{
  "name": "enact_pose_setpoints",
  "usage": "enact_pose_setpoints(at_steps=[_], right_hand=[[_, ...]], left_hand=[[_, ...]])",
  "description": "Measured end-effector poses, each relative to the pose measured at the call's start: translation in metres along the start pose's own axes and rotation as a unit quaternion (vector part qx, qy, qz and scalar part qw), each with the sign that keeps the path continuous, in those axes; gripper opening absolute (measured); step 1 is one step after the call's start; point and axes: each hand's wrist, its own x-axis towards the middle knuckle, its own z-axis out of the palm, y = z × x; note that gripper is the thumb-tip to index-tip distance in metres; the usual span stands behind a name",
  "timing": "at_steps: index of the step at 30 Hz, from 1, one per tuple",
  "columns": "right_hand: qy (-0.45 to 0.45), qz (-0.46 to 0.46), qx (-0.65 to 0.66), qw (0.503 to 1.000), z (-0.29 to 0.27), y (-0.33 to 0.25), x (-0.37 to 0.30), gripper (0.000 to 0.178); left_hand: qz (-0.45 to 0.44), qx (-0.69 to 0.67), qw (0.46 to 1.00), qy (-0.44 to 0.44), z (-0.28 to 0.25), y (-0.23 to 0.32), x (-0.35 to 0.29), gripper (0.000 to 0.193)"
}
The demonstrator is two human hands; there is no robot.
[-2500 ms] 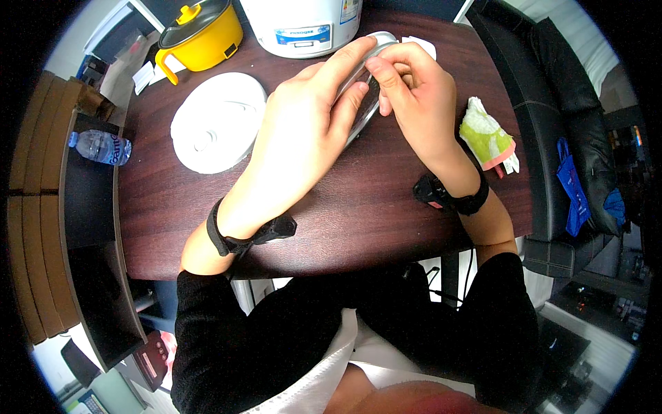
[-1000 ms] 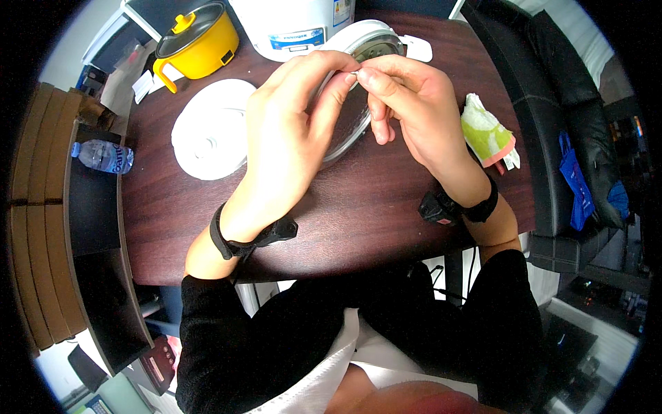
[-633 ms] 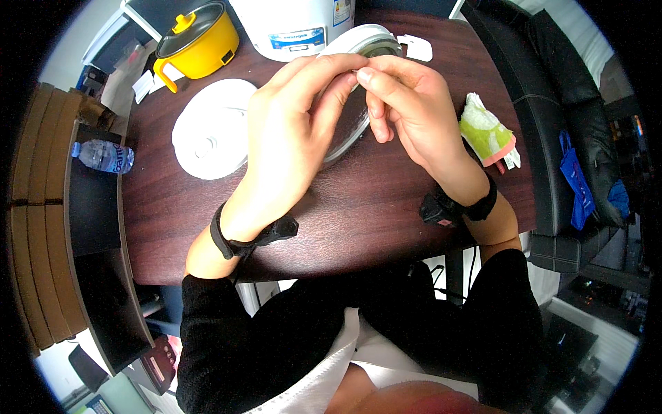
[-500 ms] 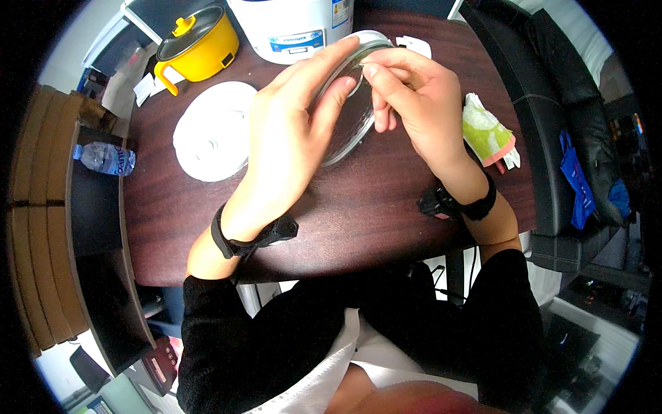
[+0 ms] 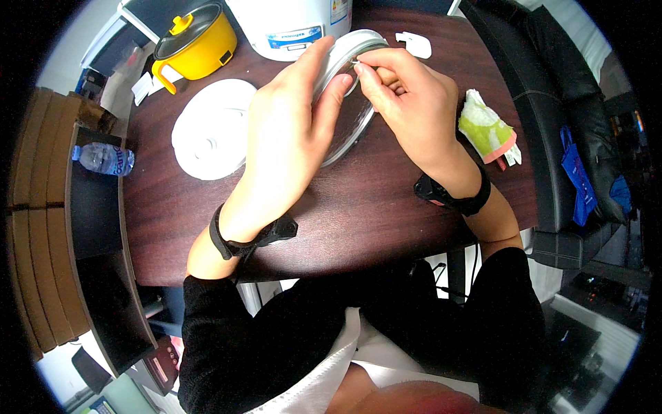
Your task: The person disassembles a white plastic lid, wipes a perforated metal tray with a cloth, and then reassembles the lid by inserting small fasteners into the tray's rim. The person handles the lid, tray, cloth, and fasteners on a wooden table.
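A clear round lid-like piece with a white rim (image 5: 367, 39) stands tilted over the table. My left hand (image 5: 289, 114) grips it from the left, thumb on the near side and fingers partly hidden behind. At its upper part, my right hand (image 5: 410, 93) is closed in a pinch, thumb and forefinger together on a tiny pale thing too small to name. To the left of my left hand lies a white round disc (image 5: 200, 141) with a raised centre.
A yellow pot (image 5: 200, 52) with a dark lid stands at the back left, beside a white appliance (image 5: 289, 17). A small white piece (image 5: 416, 45) lies behind my right hand. Right of it is a green-and-white cloth (image 5: 486, 127). A water bottle (image 5: 103, 159) is at the far left.
My right hand has shifted slightly left along the clear piece, its lower fingers curling in more. The white rim shows more now. My left hand keeps its grip.
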Motion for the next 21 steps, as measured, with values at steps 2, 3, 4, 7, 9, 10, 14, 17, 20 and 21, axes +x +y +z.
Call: enact_pose_setpoints(at_steps=[2, 3, 4, 7, 9, 10, 14, 17, 20, 21], right_hand=[[0.016, 0.0, 0.018, 1.0, 0.002, 0.0, 0.0, 0.014], [0.02, -0.005, 0.016, 1.0, 0.003, 0.0, 0.0, 0.014], [0.025, -0.01, 0.015, 1.0, 0.003, -0.001, 0.0, 0.014], [0.025, -0.019, 0.003, 0.999, 0.002, -0.001, -0.001, 0.013], [0.028, -0.029, -0.004, 0.999, 0.003, -0.001, -0.001, 0.012], [0.032, -0.036, -0.007, 0.999, 0.003, 0.0, -0.001, 0.012], [0.024, -0.077, -0.065, 0.995, 0.0, 0.0, 0.0, 0.011], [0.003, -0.063, -0.102, 0.993, -0.005, -0.006, -0.001, 0.009], [0.007, -0.059, -0.114, 0.992, -0.006, -0.005, 0.0, 0.008], [0.01, -0.051, -0.113, 0.992, -0.007, -0.005, 0.001, 0.009]], left_hand=[[0.002, 0.006, 1.0, -0.001, 0.0, 0.001, 0.0, 0.035], [0.008, 0.012, 1.0, 0.0, 0.0, 0.001, 0.0, 0.035], [0.014, 0.018, 1.0, 0.002, 0.0, 0.002, 0.0, 0.035], [0.018, 0.013, 1.0, -0.004, 0.0, 0.002, -0.001, 0.035], [0.02, 0.015, 1.0, -0.001, 0.0, 0.001, -0.001, 0.035], [0.021, 0.015, 1.0, 0.0, 0.0, 0.001, -0.001, 0.035], [0.02, 0.009, 1.0, -0.002, 0.0, 0.002, 0.0, 0.035], [0.018, 0.013, 1.0, -0.012, 0.002, 0.005, 0.001, 0.036], [0.027, 0.018, 0.999, -0.009, 0.005, 0.005, 0.003, 0.035], [0.034, 0.03, 0.999, -0.013, 0.005, 0.006, 0.006, 0.035]])
